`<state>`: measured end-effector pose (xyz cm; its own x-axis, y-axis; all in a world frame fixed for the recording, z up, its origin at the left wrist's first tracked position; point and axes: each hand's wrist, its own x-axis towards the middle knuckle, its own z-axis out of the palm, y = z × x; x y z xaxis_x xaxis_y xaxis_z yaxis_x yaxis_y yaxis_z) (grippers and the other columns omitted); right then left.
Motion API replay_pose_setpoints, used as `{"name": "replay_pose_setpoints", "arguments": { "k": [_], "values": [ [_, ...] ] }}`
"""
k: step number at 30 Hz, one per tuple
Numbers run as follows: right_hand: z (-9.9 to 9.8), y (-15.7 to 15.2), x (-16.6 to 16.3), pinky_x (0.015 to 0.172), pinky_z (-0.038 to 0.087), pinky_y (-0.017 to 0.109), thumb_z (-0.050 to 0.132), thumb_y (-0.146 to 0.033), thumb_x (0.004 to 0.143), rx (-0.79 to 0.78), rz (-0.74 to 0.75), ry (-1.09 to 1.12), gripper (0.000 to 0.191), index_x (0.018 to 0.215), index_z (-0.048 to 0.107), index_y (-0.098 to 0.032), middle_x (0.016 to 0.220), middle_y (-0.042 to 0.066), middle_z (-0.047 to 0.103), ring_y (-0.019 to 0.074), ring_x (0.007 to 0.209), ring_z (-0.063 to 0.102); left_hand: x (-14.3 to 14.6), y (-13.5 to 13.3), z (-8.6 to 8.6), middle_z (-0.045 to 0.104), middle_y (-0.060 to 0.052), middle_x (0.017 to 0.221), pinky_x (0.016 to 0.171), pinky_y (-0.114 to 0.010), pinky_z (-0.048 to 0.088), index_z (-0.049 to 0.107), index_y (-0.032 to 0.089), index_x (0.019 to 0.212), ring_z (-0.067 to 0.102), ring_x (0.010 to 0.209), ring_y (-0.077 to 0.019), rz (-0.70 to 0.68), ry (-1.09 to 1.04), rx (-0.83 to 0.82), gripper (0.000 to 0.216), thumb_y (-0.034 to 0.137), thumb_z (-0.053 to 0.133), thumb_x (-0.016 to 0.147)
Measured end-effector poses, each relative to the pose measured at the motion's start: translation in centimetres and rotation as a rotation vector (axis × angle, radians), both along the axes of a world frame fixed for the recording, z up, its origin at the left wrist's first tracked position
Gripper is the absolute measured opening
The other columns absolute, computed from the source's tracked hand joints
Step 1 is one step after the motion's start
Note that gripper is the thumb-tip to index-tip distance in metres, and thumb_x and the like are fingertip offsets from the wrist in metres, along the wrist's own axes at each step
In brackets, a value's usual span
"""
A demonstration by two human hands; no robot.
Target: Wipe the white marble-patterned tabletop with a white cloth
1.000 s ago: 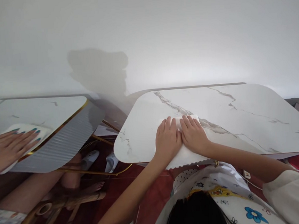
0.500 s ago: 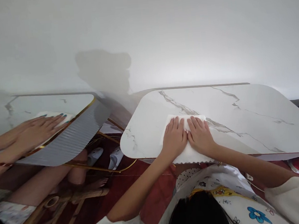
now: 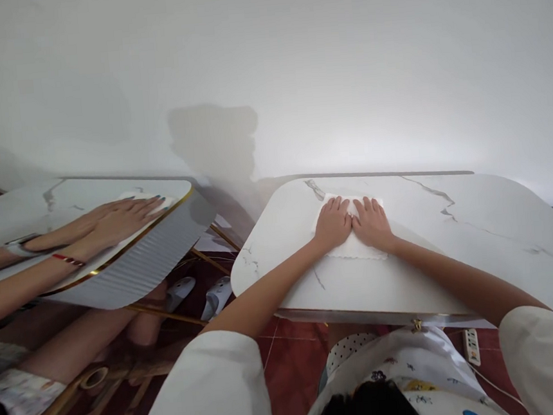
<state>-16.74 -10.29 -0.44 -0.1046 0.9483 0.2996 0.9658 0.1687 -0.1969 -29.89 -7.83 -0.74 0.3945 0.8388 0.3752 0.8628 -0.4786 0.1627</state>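
Note:
My left hand (image 3: 333,224) and my right hand (image 3: 372,223) lie flat side by side, thumbs almost meeting, fingers stretched toward the wall. Beneath both palms is a white cloth (image 3: 360,250), spread out on a white marble-patterned tabletop (image 3: 423,220) with rounded corners. Much of the cloth is covered by the hands, while its scalloped near edge shows below them. Neither hand grips it; they press on it from above. A small gold knob (image 3: 417,325) sits on the table's front, close to my body.
At left, another person's hands (image 3: 118,222) rest on a white cloth (image 3: 167,201) on a similar gold-edged table (image 3: 14,201). A wall (image 3: 341,66) rises behind both tables. Below are pale slippers (image 3: 215,297), wooden bars (image 3: 101,384) and a power strip (image 3: 471,347) on red floor tiles (image 3: 290,368).
Both my hands have slid the cloth forward, away from the table's near edge toward the wall. The other person's hands also moved forward. My view has shifted slightly.

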Motion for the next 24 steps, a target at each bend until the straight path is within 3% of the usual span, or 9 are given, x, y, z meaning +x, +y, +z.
{"name": "replay_pose_setpoints", "arguments": {
  "k": [13, 19, 24],
  "values": [
    [-0.4, 11.3, 2.9, 0.103, 0.036, 0.046, 0.033, -0.032, 0.094, 0.073, 0.018, -0.043, 0.047, 0.137, 0.044, -0.017, 0.142, 0.015, 0.046, 0.0320, 0.130, 0.041, 2.6, 11.1, -0.4, 0.052, -0.017, 0.132, 0.105, -0.042, 0.034, 0.053, 0.010, 0.124, 0.044, 0.125, -0.0274, -0.028, -0.078, 0.064, 0.038, 0.020, 0.038, 0.090],
    [-0.3, 12.9, 1.7, 0.104, 0.033, 0.046, 0.030, -0.030, 0.094, 0.063, -0.024, -0.073, 0.049, 0.138, 0.043, -0.013, 0.142, 0.020, 0.044, 0.0321, 0.130, 0.040, 1.7, 13.4, -0.7, 0.053, -0.016, 0.131, 0.105, -0.042, 0.035, 0.053, 0.010, 0.124, 0.045, 0.124, -0.0266, -0.071, -0.071, 0.084, 0.039, 0.019, 0.036, 0.090],
    [0.1, 13.4, -1.6, 0.103, 0.031, 0.050, 0.033, -0.028, 0.093, 0.030, -0.002, -0.067, 0.050, 0.139, 0.041, -0.011, 0.144, 0.021, 0.042, 0.0369, 0.132, 0.037, -1.7, 14.2, -0.6, 0.055, -0.013, 0.130, 0.108, -0.040, 0.034, 0.053, 0.012, 0.125, 0.045, 0.124, -0.0242, -0.059, -0.050, 0.102, 0.040, 0.018, 0.033, 0.091]
  ]
}}
